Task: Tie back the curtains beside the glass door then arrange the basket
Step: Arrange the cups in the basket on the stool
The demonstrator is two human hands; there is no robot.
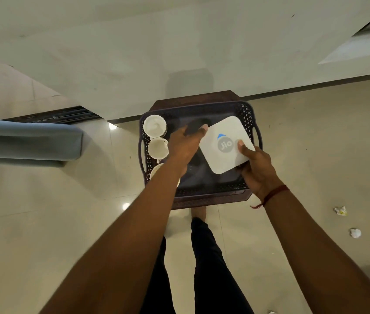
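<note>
Under both hands sits the dark perforated plastic basket [250, 114], on a brown wooden stool [193, 97]. My right hand [258, 171] pinches the white square plastic box with rounded corners [221, 155] at its near corner, thumb on top, tilted above the basket's right half. My left hand [185, 142] reaches in with fingers stretched, just beside the box's left edge; whether it touches I cannot tell. I'd lower the box level, clear of the white round cups [155, 126] left of my hands.
</note>
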